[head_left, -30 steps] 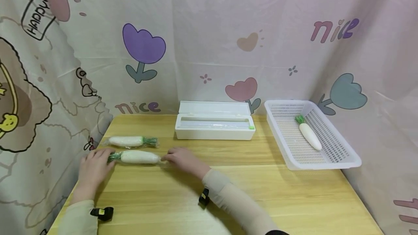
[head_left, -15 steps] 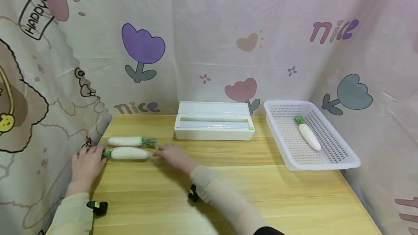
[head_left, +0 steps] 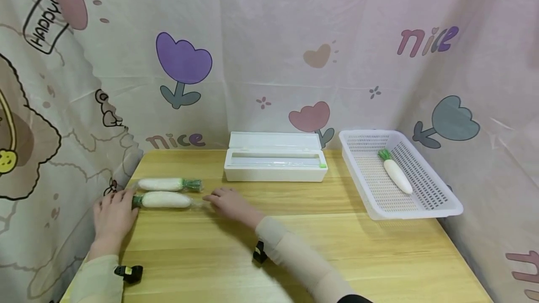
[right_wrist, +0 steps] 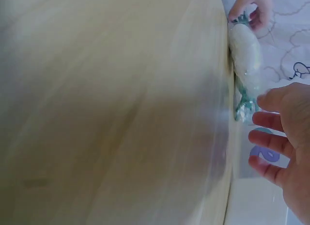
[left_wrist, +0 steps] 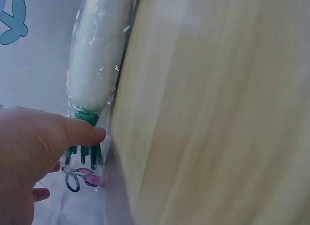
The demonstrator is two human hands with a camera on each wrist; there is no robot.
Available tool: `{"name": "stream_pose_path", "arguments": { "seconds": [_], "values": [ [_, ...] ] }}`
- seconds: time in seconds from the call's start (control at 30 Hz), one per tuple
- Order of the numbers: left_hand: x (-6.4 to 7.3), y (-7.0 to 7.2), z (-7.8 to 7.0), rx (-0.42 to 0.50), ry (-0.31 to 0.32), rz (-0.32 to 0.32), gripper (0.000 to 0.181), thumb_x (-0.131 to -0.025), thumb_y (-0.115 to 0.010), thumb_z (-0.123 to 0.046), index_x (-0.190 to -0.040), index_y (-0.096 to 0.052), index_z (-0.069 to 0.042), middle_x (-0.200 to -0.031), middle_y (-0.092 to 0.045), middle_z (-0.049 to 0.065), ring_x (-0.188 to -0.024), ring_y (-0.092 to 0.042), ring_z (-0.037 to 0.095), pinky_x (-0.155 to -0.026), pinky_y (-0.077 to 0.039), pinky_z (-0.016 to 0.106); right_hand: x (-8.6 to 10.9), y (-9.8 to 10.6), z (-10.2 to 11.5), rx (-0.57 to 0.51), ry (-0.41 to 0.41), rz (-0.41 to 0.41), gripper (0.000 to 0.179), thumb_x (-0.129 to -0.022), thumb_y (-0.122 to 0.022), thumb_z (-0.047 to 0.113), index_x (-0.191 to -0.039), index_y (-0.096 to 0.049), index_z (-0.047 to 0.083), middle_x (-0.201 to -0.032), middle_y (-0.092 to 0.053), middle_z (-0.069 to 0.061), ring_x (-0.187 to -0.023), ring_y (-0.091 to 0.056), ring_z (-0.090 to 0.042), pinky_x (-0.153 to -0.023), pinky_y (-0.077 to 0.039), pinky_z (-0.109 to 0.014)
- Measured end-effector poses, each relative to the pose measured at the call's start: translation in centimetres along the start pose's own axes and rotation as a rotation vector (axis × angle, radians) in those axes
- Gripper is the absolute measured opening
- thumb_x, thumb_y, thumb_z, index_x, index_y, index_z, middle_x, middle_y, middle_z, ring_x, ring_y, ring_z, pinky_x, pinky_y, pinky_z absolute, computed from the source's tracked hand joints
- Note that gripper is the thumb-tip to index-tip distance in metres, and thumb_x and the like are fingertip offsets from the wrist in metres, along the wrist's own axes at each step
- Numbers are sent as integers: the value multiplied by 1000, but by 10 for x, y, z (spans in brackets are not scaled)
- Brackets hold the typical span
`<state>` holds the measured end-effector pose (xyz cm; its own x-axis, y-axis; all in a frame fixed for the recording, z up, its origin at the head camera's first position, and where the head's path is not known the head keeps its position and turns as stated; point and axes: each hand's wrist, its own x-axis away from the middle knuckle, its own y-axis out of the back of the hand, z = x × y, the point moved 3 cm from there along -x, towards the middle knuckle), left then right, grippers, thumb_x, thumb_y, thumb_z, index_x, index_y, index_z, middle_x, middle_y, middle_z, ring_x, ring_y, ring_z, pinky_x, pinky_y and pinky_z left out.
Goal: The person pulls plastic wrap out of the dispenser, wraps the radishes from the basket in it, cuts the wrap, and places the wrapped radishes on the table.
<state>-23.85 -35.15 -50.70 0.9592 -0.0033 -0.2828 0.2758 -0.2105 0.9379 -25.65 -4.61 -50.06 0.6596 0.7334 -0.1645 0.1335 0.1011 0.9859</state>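
Lying near the left edge of the table (head_left: pixel 345 251), the nearer wrapped radish (head_left: pixel 166 199) has its green top (left_wrist: pixel 87 117) pinched by your left hand (head_left: pixel 112 216); your right hand (head_left: pixel 233 205), fingers (right_wrist: pixel 272 142) spread apart, is just beside its other end. The second wrapped radish (head_left: pixel 161 184) lies behind.

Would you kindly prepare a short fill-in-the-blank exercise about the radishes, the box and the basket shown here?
1. The white basket holds exactly ____ white radish.
2. The lid of the white box stands ____.
3. The left hand has its thumb over the nearer wrapped radish's leaves, which are ____ in colour.
4. In the head view, the leafy end of the farther wrapped radish points to the ____.

Missing words: one; open; green; right.
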Motion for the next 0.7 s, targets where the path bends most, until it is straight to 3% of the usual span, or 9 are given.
{"name": "stream_pose_path", "arguments": {
  "seconds": [0.23, 0.47, 0.7],
  "values": [
    [10, 12, -21, 63, -60, -20, 57, -83, -71, -9, -134, -47, -3, -135, -44, 30, -123, -31, 53, -97, -22, 73, 32, 2, -22, -22, 34, -37, 38, -99, -53, 21, -137, -55, 23, -119, -64, 5, -112, -59, -13, -92, -50, -29],
    [13, 33, -57, 85, -149, -115, 54, -80, -75, -11, -129, -54, -6, -132, -50, 27, -121, -38, 49, -96, -27, 72, 73, 14, -52, -61, 22, -74, 37, -96, -59, 22, -133, -59, 17, -118, -66, 1, -111, -61, -17, -98, -50, -35],
    [4, 41, -103, 108, -297, -198, 50, -79, -77, -15, -125, -58, -6, -128, -58, 22, -121, -46, 44, -101, -33, 65, 110, 29, -85, -123, -25, -158, 38, -90, -68, 18, -127, -62, 10, -118, -66, -5, -111, -61, -23, -99, -49, -42]
  ]
}}
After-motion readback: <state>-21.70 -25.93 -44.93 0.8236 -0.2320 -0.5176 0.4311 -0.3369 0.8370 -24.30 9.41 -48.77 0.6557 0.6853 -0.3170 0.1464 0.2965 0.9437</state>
